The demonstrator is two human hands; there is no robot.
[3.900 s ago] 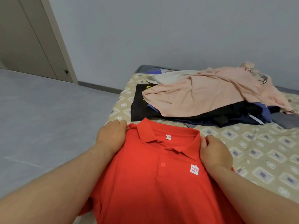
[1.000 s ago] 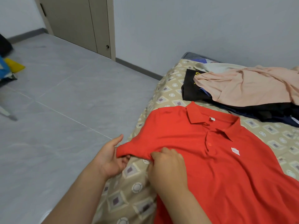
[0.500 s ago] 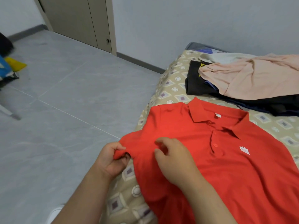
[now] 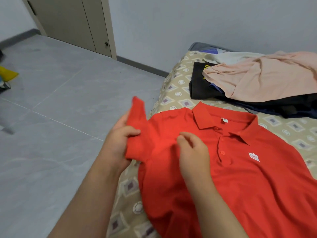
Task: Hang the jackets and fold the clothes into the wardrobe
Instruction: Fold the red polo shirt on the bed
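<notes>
A red polo shirt point(image 4: 240, 169) lies face up on the patterned bed sheet point(image 4: 171, 88), collar pointing away from me. My left hand point(image 4: 118, 143) grips the shirt's left sleeve point(image 4: 137, 117) and holds it lifted off the bed, its cuff standing upright. My right hand point(image 4: 192, 152) rests on the shirt's chest just left of the button placket, fingers loosely curled with the fingertips pressing the cloth. A pile of unfolded clothes point(image 4: 265, 79), topped by a pale pink garment over black and navy ones, lies at the far end of the bed.
Grey tiled floor point(image 4: 60, 117) spreads to the left of the bed. A beige wardrobe door point(image 4: 72, 21) stands at the far left against the wall. Yellow and blue items point(image 4: 6, 74) sit at the left edge of view.
My left hand has raised the sleeve from the bed edge so that it stands up. My right hand has shifted slightly right on the chest. The view tilted a little.
</notes>
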